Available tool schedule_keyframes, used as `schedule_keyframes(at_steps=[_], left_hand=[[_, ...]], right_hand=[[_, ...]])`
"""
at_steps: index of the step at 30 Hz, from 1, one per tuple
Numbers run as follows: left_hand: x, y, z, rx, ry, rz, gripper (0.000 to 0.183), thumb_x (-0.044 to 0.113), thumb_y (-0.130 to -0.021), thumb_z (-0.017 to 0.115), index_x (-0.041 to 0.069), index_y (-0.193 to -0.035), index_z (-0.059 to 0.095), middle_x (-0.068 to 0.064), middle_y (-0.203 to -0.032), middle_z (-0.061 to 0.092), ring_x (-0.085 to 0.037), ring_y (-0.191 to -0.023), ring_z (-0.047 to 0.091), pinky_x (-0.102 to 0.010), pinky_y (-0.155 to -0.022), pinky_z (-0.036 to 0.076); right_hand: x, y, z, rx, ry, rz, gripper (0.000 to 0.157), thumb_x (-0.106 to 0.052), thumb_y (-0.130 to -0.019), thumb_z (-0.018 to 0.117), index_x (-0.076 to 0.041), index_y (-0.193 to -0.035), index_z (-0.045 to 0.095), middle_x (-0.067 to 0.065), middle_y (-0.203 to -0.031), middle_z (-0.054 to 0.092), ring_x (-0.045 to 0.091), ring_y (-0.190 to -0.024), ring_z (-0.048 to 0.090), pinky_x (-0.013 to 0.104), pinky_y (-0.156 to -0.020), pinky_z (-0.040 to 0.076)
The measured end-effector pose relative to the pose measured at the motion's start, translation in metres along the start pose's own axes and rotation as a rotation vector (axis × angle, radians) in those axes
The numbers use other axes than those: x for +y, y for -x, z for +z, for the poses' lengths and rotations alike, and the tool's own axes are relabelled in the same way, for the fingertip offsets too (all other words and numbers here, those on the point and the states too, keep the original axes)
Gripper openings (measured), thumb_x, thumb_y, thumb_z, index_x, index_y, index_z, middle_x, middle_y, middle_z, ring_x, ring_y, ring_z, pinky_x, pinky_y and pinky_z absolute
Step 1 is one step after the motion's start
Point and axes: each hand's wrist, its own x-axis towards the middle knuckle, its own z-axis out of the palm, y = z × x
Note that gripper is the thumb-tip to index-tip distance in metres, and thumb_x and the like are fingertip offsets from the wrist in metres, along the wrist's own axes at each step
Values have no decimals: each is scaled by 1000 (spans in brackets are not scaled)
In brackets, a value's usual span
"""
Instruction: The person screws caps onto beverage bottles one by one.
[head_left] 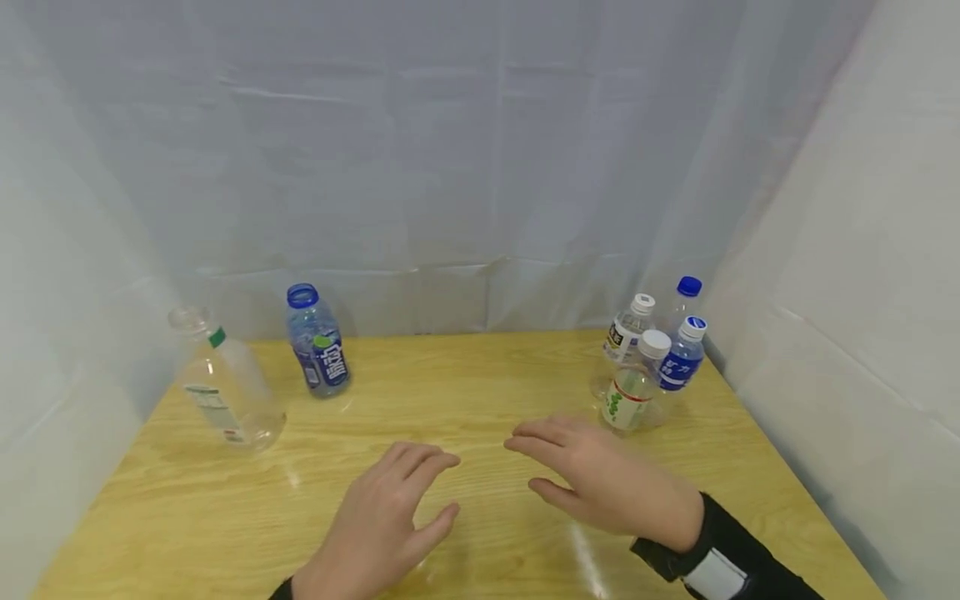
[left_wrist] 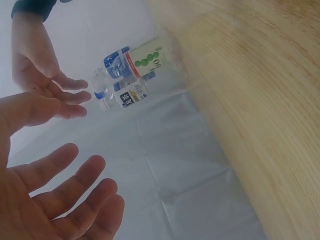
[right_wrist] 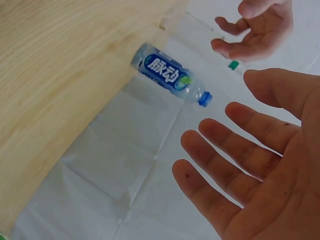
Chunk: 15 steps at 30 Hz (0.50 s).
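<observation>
Both hands hover over the wooden table with nothing in them. My left hand (head_left: 382,517) is at the front middle, fingers relaxed and thumb apart. To its right is my right hand (head_left: 600,475), fingers loosely extended toward the left, just in front of a clear bottle with a white cap and green-patterned label (head_left: 628,398). Behind that bottle stand a white-capped bottle with a black-and-white label (head_left: 622,337), a blue-labelled bottle (head_left: 681,362) and a clear bottle with a dark blue cap (head_left: 688,287). A blue-tinted drink bottle (right_wrist: 167,74) stands upright at the back left.
A large clear bottle (head_left: 225,392) with a green band at its neck stands at the table's left side. The wooden table (head_left: 450,383) meets a pale sheet (head_left: 450,167) at the back, and white sheeting (head_left: 862,292) hangs at the right.
</observation>
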Motion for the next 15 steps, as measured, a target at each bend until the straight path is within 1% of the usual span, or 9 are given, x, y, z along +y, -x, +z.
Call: schedule_keyframes(at_steps=[5,7,9,13,15], left_hand=[[-3,3,-4,14,-35,-15,47,34,-85,86,23,-128,69,8,-121,70,-10,-114,65,-26,-92,58],[-6,5,-7,44,-56,-22,46,33,-84,86,23,-126,70,8,-120,70,-10,-113,65,-27,-92,59],[-12,6,-10,99,-69,-34,44,29,-82,88,20,-122,72,6,-117,71,-12,-110,66,-29,-89,60],[-27,7,-20,232,-81,-79,36,19,-80,87,15,-114,75,1,-112,72,-15,-103,67,-33,-77,61],[-35,8,-26,277,-95,-102,33,15,-80,85,13,-112,75,-1,-111,72,-18,-102,67,-36,-74,61]], right_hand=[[-5,-4,6,-45,-17,17,50,-28,-97,75,-16,-144,62,2,-139,68,19,-124,68,40,-102,59],[-6,-4,8,-61,-23,26,50,-29,-98,74,-17,-145,61,1,-139,68,19,-124,68,41,-103,59],[-7,-4,11,-68,-31,29,49,-29,-99,73,-17,-145,61,1,-139,68,19,-125,67,42,-103,58],[-6,-2,14,-78,-45,32,50,-28,-99,73,-17,-145,61,1,-140,68,20,-126,67,43,-105,57],[-6,-1,16,-86,-48,41,50,-29,-98,73,-17,-145,61,1,-141,67,20,-128,66,43,-106,57]])
